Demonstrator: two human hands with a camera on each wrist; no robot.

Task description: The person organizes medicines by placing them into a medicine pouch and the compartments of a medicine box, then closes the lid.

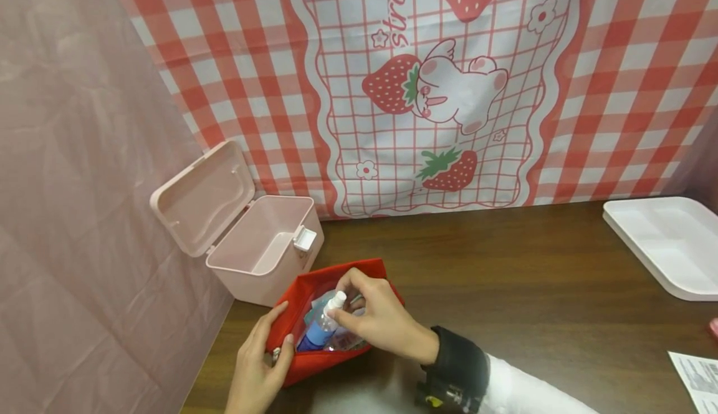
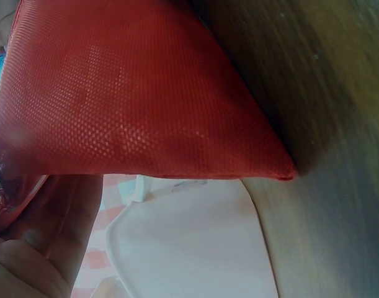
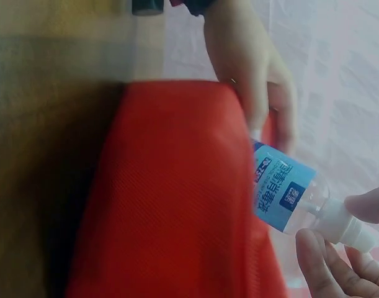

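Observation:
A red mesh pouch lies open on the dark wooden table, next to the pink wall cloth. My left hand grips the pouch's left rim, thumb on the inside. My right hand pinches the white cap of a small clear bottle with a blue label, which stands tilted in the pouch's mouth. In the right wrist view the bottle sticks out beside the pouch, with my fingertips on its cap. The left wrist view is filled by the pouch, and my fingers clasp its edge.
A pink plastic box stands with its lid up just behind the pouch. A white tray sits at the table's right edge, and a printed paper lies at the front right. A strawberry-print checked cloth hangs behind.

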